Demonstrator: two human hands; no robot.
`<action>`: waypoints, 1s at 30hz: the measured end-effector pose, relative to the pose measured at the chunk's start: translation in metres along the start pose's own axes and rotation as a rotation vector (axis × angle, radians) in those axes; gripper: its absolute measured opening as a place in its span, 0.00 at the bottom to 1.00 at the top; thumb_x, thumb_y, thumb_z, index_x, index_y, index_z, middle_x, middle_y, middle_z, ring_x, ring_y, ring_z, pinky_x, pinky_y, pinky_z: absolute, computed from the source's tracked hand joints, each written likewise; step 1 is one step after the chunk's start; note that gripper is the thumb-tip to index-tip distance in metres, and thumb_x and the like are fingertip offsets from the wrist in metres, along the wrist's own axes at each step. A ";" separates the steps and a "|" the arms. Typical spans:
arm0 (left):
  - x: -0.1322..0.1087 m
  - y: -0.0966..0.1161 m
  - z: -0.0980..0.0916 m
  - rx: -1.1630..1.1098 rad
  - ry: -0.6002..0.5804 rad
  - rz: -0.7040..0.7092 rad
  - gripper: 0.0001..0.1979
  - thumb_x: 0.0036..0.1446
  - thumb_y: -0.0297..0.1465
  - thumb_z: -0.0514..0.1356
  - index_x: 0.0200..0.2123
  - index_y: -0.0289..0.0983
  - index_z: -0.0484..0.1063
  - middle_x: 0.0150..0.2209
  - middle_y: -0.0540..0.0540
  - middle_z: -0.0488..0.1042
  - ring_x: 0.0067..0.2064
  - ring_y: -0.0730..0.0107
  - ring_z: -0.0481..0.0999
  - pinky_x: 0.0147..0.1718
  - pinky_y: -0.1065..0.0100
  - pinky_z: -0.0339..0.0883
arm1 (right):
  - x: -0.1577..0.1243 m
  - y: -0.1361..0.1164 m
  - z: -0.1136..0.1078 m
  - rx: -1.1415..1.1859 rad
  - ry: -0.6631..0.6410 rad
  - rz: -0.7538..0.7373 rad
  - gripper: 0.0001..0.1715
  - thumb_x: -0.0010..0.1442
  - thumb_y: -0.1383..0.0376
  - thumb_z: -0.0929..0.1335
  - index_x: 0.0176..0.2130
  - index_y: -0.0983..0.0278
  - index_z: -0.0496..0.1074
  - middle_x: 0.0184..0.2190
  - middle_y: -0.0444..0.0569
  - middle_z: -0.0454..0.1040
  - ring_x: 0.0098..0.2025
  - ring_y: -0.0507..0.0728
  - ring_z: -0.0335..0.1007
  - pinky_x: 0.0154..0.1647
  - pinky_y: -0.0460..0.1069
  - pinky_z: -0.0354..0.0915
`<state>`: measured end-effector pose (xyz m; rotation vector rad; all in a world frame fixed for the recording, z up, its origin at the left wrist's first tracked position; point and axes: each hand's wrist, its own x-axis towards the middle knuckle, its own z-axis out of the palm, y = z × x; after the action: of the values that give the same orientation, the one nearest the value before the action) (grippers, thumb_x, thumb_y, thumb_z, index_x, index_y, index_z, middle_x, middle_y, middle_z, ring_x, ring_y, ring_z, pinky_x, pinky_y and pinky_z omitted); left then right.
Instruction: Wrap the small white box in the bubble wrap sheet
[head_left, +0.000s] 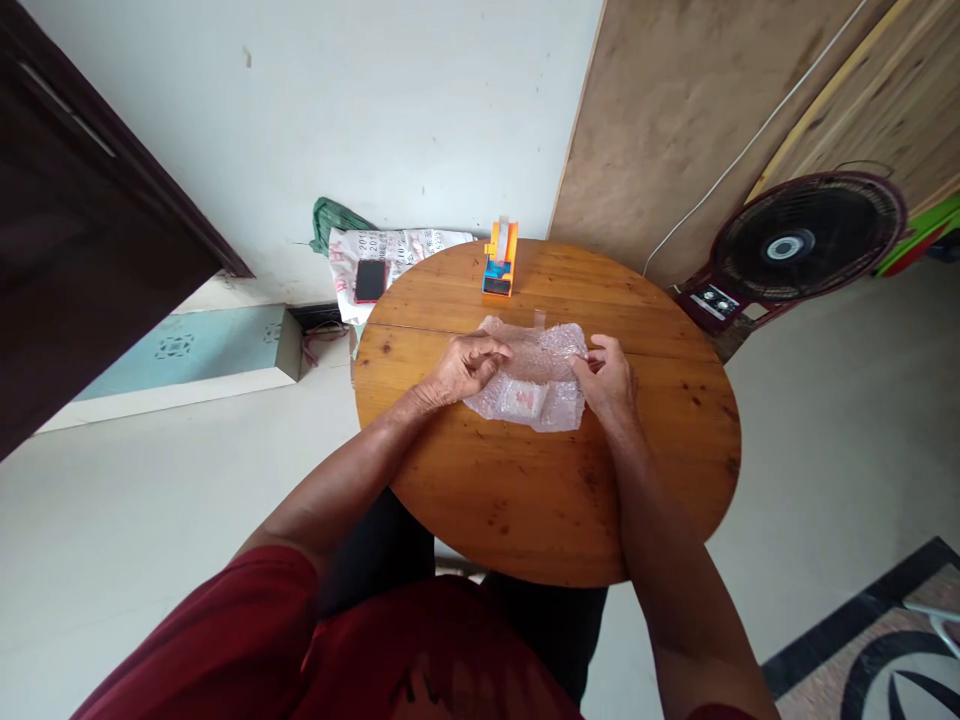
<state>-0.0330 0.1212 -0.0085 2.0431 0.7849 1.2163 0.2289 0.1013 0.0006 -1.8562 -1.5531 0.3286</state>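
A sheet of clear bubble wrap (559, 405) lies spread on the round wooden table in front of me. On its near half rests a small whitish packet (523, 399) with reddish print, seemingly under or within a layer of the wrap. My left hand (469, 368) pinches the sheet's left side, thumb and fingers together. At the right edge, my right hand (606, 375) grips the wrap between thumb and forefinger, its other fingers curled. A short strip of clear tape (540, 320) shows at the sheet's far edge.
An orange and blue tape dispenser (500, 262) stands at the far side of the wooden table (525, 520). Beyond the left edge, a dark phone (370, 281) lies on a printed white sack (345, 250). A large fan (795, 245) stands to the right, near the wall.
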 end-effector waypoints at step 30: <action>-0.055 0.098 -0.013 -0.145 -0.963 -0.200 0.14 0.66 0.30 0.56 0.51 0.34 0.76 0.44 0.39 0.81 0.43 0.64 0.79 0.40 0.67 0.72 | 0.003 0.002 0.003 -0.103 -0.089 -0.042 0.29 0.57 0.61 0.66 0.58 0.60 0.69 0.39 0.51 0.83 0.43 0.64 0.76 0.45 0.56 0.67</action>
<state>-0.0493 0.0218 0.0418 2.0308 0.3834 0.0913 0.2292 0.1049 -0.0020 -1.9071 -1.6958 0.3207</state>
